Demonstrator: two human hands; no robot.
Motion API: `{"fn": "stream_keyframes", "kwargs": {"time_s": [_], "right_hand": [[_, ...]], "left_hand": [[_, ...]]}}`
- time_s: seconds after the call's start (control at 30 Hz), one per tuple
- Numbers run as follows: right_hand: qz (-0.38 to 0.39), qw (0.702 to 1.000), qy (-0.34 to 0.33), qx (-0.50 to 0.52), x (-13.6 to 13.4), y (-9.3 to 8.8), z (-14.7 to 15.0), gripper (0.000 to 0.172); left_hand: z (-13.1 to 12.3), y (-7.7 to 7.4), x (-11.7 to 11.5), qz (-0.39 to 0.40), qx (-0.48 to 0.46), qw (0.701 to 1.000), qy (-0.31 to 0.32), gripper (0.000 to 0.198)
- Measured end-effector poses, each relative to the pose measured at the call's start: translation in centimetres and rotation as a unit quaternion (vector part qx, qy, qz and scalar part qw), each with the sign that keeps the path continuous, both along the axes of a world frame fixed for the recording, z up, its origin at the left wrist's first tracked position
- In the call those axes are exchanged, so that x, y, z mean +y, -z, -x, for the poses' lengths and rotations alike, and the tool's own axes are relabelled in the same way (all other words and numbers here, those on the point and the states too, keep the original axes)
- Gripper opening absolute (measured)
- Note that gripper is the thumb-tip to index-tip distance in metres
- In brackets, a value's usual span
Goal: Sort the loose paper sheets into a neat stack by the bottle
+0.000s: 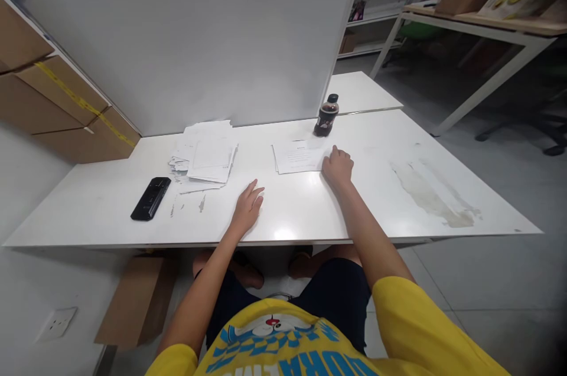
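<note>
- The printed paper (299, 157) lay on the table (283, 211) directly to the left of the right grip (338, 166), whose fingers met or overlapped its near end.
- Its long axis ran sideways, leading leftward away from that grip.
- The right grip was the nearer one; its fingers were curled, and whether they pinched the paper's edge I could not tell.
- The left grip (248, 208) was loosely spread and held nothing; from it, the paper lay ahead and to the right, clearly apart.
- Ahead and left of the left grip sat the loose paper stack (208, 154), with a black case-like object (151, 199) farther left.
- Just beyond the right grip, slightly leftward, stood a dark-capped bottle (326, 116).
</note>
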State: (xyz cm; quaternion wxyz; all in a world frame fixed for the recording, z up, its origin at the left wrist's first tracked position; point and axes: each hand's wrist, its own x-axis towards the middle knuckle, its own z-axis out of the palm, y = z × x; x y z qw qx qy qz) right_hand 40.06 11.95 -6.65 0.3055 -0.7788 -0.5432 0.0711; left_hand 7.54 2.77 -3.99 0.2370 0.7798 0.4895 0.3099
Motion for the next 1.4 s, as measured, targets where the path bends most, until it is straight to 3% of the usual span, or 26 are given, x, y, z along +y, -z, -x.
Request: {"fn": "stream_keyframes", "kwargs": {"time_s": [0.13, 0.3, 0.4, 0.5, 0.6, 0.7, 0.8, 0.93, 1.07, 1.1, 1.17, 1.23, 1.27, 1.33, 1.4], "right_hand": [[-0.006, 0.999, -0.025, 0.029, -0.4, 0.7, -0.4, 0.061], [-0.043, 0.996, 0.020, 0.077, -2.7, 1.5, -0.8, 0.064], [-0.045, 0.992, 0.009, 0.117, -5.6, 2.2, -0.3, 0.064], [-0.030, 0.983, 0.012, 0.179, -8.8, 2.9, 1.6, 0.061], [-0.031, 0.985, -0.021, 0.167, -11.4, 3.1, 4.0, 0.061], [-0.040, 0.988, -0.043, 0.144, -12.6, 2.9, 5.5, 0.060], [-0.042, 0.987, -0.033, 0.151, -12.7, 2.5, 5.8, 0.055], [-0.042, 0.990, -0.041, 0.127, -12.6, 1.8, 5.6, 0.053], [-0.071, 0.983, -0.028, 0.165, -13.4, 0.9, 5.9, 0.048], [-0.085, 0.979, -0.029, 0.185, -13.8, 0.7, 6.0, 0.047], [-0.114, 0.966, -0.060, 0.226, -14.8, 0.2, 6.6, 0.048], [-0.139, 0.948, -0.125, 0.258, -15.8, -0.3, 7.2, 0.061], [-0.146, 0.936, -0.157, 0.277, -16.3, -0.6, 7.4, 0.072], [-0.140, 0.908, -0.207, 0.336, -17.2, -1.4, 7.5, 0.094], [-0.088, 0.872, -0.237, 0.420, -17.8, -2.3, 7.0, 0.098]], "left_hand": [[-0.2, 0.2, -0.1, 0.007, 0.004, 1.000, 0.009, 0.052], [0.2, 0.5, -0.4, -0.001, 0.036, 0.999, 0.009, 0.053], [2.6, 0.1, 1.0, -0.048, 0.051, 0.997, -0.044, 0.051], [6.6, -0.6, 3.9, -0.120, 0.106, 0.977, -0.144, 0.057], [9.9, -0.9, 6.9, -0.119, 0.156, 0.959, -0.206, 0.060], [10.9, -0.6, 8.2, -0.103, 0.171, 0.957, -0.209, 0.045], [10.7, -0.4, 7.9, -0.120, 0.162, 0.953, -0.225, 0.038], [10.5, -0.8, 6.9, -0.165, 0.128, 0.938, -0.275, 0.039], [9.8, -1.6, 4.6, -0.238, 0.034, 0.915, -0.324, 0.056], [9.2, -1.8, 3.4, -0.255, 0.008, 0.915, -0.312, 0.061], [7.5, -2.1, 0.0, -0.260, -0.024, 0.941, -0.215, 0.065], [5.2, -2.2, -4.0, -0.194, -0.044, 0.979, -0.050, 0.060], [4.0, -2.2, -5.9, -0.146, -0.067, 0.987, -0.011, 0.057], [1.8, -2.3, -8.8, -0.053, -0.122, 0.990, -0.042, 0.047], [0.2, -2.5, -9.9, 0.031, -0.170, 0.982, -0.076, 0.040]]}}
